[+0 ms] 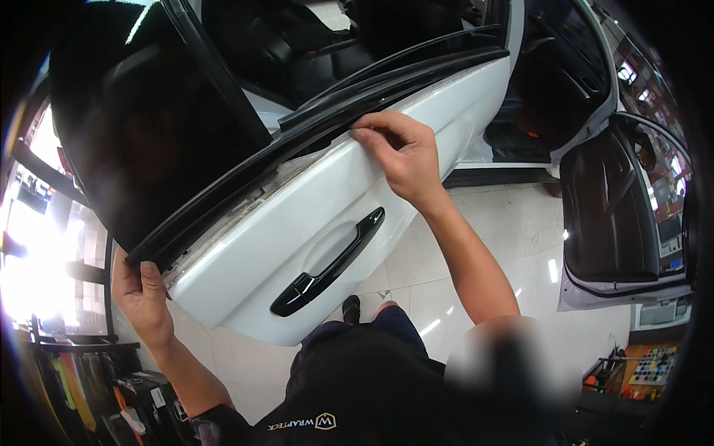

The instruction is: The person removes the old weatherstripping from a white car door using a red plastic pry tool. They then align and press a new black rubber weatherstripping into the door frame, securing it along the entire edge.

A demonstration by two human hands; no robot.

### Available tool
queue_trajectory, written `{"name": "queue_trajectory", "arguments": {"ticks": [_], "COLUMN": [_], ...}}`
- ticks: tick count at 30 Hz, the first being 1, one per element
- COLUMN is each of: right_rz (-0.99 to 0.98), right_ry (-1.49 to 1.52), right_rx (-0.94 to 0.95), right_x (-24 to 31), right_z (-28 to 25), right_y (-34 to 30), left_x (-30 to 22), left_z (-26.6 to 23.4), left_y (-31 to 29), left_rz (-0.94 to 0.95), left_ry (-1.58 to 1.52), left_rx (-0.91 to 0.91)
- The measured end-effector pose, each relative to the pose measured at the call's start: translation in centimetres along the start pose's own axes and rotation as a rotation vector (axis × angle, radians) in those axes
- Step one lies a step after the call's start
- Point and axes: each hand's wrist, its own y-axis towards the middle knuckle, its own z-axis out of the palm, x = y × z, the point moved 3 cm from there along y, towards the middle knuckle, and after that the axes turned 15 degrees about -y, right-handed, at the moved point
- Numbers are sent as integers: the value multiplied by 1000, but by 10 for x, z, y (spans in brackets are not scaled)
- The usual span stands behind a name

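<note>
One car door, white, glossy, standing swung out at the centre, before the wearer, its long upper edge sloping from lower left to upper right; along that edge a narrow greyish band, rough and patchy, with a ragged whitish stretch near the middle. One long strip, black, slender, slightly bowed, running the length of the same edge, with a gap showing between it and the white metal. One handle, black, shiny, set aslant in a shallow hollow of the outer face. Hands, two, bare, well apart: left hand clamped on the strip's lower-left end, thumb in front; right hand at mid-edge, thumb and forefinger drawn close at the gap, whether pinching the strip cannot be told. Also: dark window glass above the strip at left; black seat behind; pale tiled floor beneath
</note>
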Motion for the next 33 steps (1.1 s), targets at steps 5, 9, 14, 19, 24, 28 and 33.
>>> {"name": "queue_trajectory", "arguments": {"ticks": [5, 9, 14, 19, 24, 28, 33], "right_rz": [-157, -199, -260, -280, -300, -304, -270], "right_ry": [-134, -112, -139, -119, -99, -140, -146], "right_rx": [32, 70, 114, 119, 92, 58, 103], "right_x": [3, -1, -5, 1, -5, -5, 0], "right_z": [-1, 0, 4, 8, 6, 7, 7], "right_y": [4, 6, 10, 8, -1, -1, 6], "left_x": [5, 8, 10, 14, 13, 15, 16], "left_z": [-4, -1, 19, 26, 34, 32, 32], "left_y": [-8, -18, -30, -32, -32, -30, -29], "left_rz": [33, 26, 79, 118, 120, 102, 99], "left_ry": [-5, 17, 42, 132, 85, 33, 12], "left_rx": [-39, -160, -377, -466, -509, -484, -462]}}
